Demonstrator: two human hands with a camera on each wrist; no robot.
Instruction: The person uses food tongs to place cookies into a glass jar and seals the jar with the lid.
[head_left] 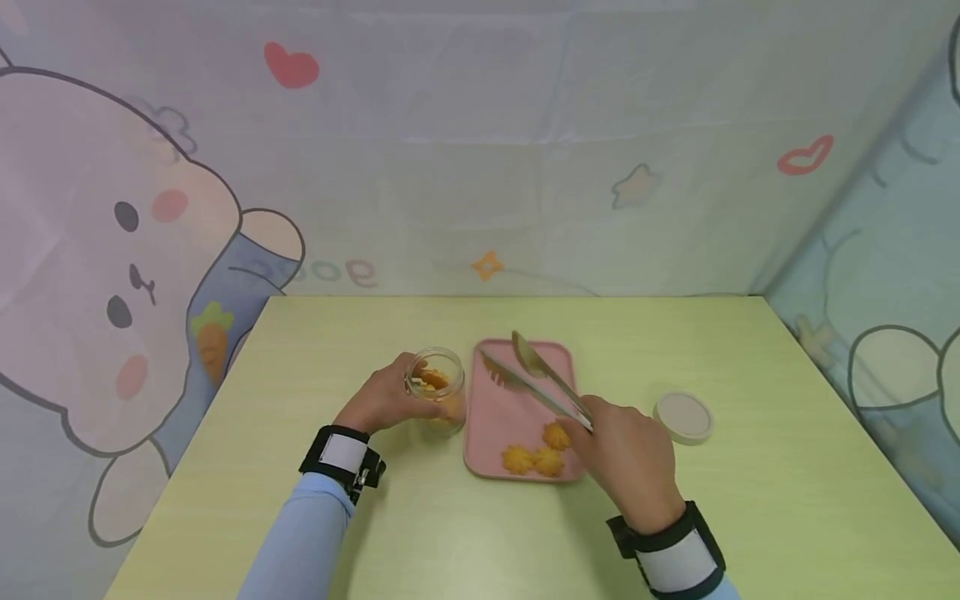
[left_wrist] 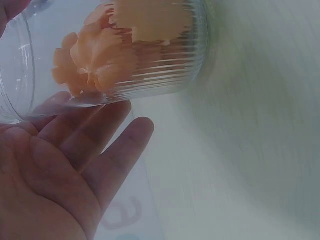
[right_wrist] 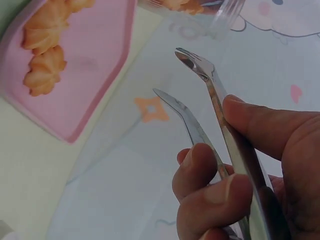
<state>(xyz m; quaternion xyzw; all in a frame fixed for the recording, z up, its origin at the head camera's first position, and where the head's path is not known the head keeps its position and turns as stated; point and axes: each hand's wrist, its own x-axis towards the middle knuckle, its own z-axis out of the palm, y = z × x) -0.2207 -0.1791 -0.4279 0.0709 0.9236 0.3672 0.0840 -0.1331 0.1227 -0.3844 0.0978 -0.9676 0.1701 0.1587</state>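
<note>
A glass jar (head_left: 452, 410) with several flower-shaped orange-brown cookies (left_wrist: 102, 65) inside stands upright on the table, its mouth uncovered. My left hand (head_left: 392, 395) grips it from the left side, thumb in front and fingers round the back. Metal serving tongs (head_left: 529, 357) are held in my right hand (head_left: 632, 454), between thumb and fingers. Their two tips, one forked, are spread apart with nothing between them, above the far part of a pink tray (head_left: 491, 425). Three golden cookies (head_left: 548, 462) lie at the tray's near end.
A round white lid (head_left: 684, 417) lies on the table to the right of my right hand. The pale yellow table (head_left: 315, 333) ends at the back against a printed cloth (head_left: 450, 167) with cartoon figures. Another cloth hangs along the right side.
</note>
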